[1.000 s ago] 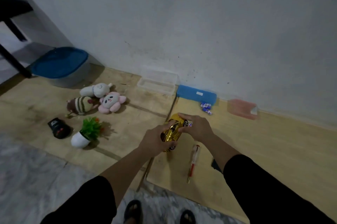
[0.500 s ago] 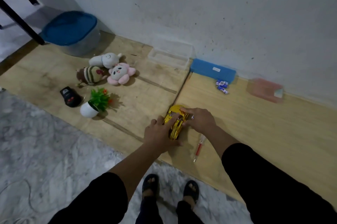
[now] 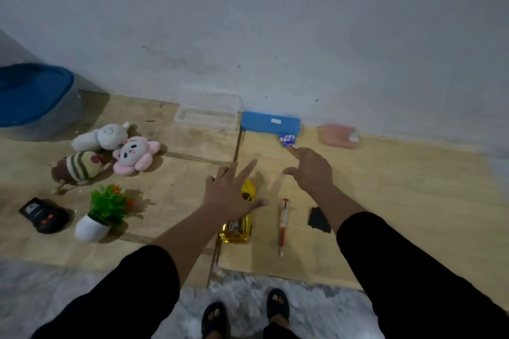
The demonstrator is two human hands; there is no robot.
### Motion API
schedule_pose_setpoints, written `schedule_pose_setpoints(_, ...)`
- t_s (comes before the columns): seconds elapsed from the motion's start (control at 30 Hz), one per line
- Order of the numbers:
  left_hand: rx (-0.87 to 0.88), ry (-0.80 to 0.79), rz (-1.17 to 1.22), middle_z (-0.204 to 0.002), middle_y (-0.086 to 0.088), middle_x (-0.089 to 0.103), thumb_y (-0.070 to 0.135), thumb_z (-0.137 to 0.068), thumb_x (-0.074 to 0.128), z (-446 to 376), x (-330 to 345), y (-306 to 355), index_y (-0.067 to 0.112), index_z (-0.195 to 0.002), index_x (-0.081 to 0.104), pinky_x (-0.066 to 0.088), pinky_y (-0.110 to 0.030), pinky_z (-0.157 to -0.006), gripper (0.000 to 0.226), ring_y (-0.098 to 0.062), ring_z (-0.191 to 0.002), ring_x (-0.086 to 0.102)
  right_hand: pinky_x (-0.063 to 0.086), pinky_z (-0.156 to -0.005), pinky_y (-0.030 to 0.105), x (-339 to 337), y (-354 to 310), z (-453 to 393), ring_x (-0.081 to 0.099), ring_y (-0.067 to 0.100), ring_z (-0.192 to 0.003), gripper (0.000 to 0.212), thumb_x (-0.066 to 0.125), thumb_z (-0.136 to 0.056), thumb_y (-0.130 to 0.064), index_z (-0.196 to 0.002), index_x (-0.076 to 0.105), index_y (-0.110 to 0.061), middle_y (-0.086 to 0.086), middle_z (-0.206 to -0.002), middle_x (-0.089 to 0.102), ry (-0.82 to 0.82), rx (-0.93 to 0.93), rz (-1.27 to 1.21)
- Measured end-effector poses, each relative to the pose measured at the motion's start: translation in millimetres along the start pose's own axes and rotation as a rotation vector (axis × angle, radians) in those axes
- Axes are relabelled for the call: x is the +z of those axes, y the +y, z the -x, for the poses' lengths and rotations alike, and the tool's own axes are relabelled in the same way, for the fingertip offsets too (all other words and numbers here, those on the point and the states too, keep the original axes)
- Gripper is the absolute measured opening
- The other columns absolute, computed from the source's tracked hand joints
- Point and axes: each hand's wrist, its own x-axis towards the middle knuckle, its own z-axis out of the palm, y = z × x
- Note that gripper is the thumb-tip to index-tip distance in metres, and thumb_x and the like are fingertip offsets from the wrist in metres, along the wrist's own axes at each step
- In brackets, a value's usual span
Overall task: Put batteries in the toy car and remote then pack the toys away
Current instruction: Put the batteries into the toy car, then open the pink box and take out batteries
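The gold toy car [image 3: 239, 229] lies on the wooden board with its underside up. My left hand [image 3: 231, 192] hovers over its front end, fingers spread and holding nothing. My right hand [image 3: 309, 170] stretches forward with fingers straight, its fingertip close to the small blue-and-white batteries [image 3: 287, 139] by the blue case [image 3: 270, 123]. A red screwdriver [image 3: 283, 224] lies right of the car, and a black cover piece [image 3: 319, 219] lies beside my right forearm. The black remote [image 3: 44, 214] sits at the far left.
Plush toys [image 3: 132, 154] and a small potted plant [image 3: 102, 214] lie left of the car. A clear tray [image 3: 206, 118], a pink box [image 3: 338, 136] and a blue-lidded bin [image 3: 33, 99] stand along the wall. My feet [image 3: 245, 314] are on the marble floor.
Both hands have let go of the toy car, which now lies on the board. My right hand has moved forward toward the batteries; the left has opened above the car.
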Motion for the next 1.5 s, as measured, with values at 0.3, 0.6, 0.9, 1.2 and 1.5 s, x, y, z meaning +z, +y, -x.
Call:
schedule_pose_setpoints(0.3,0.25,0.052,0.039,-0.158,0.004,0.016,0.061,-0.089,0.045,-69.0,-8.2,70.8,0.04,-0.149,-0.001,0.026,-0.046,-0.108,0.079,-0.02,-0.144,0.017,0.043,-0.095,0.034,-46.9,82.2,4.0,0.048,0.021,-0.126,0.053,0.045,-0.096,-0.042,-0.145,0.031,-0.027,-0.005,-0.15,0.034,0.159,0.16,0.19)
schedule_pose_setpoints(0.6,0.271,0.032,0.046,-0.159,0.005,0.013,0.039,-0.096,0.043,-172.6,27.9,163.4,0.031,-0.151,0.0,0.028,-0.045,-0.112,0.07,-0.016,-0.146,0.011,0.047,-0.077,0.032,-39.7,166.5,-80.7,0.063,0.029,-0.103,0.055,0.042,-0.097,-0.039,-0.147,0.024,-0.024,-0.008,-0.156,0.02,0.041,0.024,0.34)
schedule_pose_setpoints(0.9,0.166,0.104,0.056,-0.159,0.006,0.012,0.027,-0.097,0.042,-245.7,72.2,199.6,0.021,-0.152,0.009,0.027,-0.033,-0.109,0.065,-0.011,-0.145,0.013,0.032,-0.031,0.017,0.1,212.9,-139.3,0.047,0.016,-0.03,0.062,0.078,-0.044,-0.012,-0.106,0.073,-0.018,0.003,-0.112,0.07,0.31,-0.427,0.492)
schedule_pose_setpoints(1.2,0.198,0.292,0.158,-0.129,-0.005,0.061,0.007,-0.062,0.081,-258.6,84.8,198.4,0.01,-0.133,0.052,0.051,-0.042,-0.08,0.077,-0.025,-0.113,0.061,0.034,-0.032,0.019,9.7,231.4,-158.3,0.047,0.017,-0.034,0.048,0.039,-0.075,-0.007,-0.11,0.071,-0.01,0.013,-0.11,0.07,0.479,-0.633,0.5)
schedule_pose_setpoints(1.5,0.125,0.24,0.153,-0.147,0.004,0.042,0.015,-0.083,0.065,-257.9,80.5,202.9,0.023,-0.149,0.028,0.036,-0.038,-0.098,0.076,-0.02,-0.134,0.039,0.037,-0.031,0.02,13.7,236.8,-162.6,0.049,0.017,-0.036,0.047,0.039,-0.077,-0.006,-0.113,0.069,-0.008,0.015,-0.11,0.069,0.493,-0.656,0.462)
